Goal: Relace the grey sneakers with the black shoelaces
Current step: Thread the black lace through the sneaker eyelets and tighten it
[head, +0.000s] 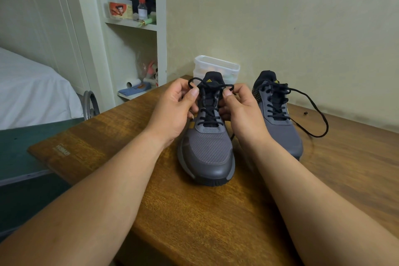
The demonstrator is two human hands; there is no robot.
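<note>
Two grey sneakers stand toe-towards-me on a wooden table (194, 211). The nearer grey sneaker (208, 153) is threaded with a black shoelace (210, 115) up its eyelets. My left hand (174, 110) pinches a loop of that lace at the shoe's top left. My right hand (241, 108) pinches the lace at the top right, and a strand runs between the two hands across the tongue. The second grey sneaker (280, 123) stands to the right, also laced, with its black lace ends (317, 114) trailing loose over the table.
A clear plastic lidded box (217, 67) stands behind the shoes against the wall. A small black bit (305, 112) lies on the table at the right. White shelves (133, 26) with bottles and clutter rise at the back left, with a bed (32, 93) further left.
</note>
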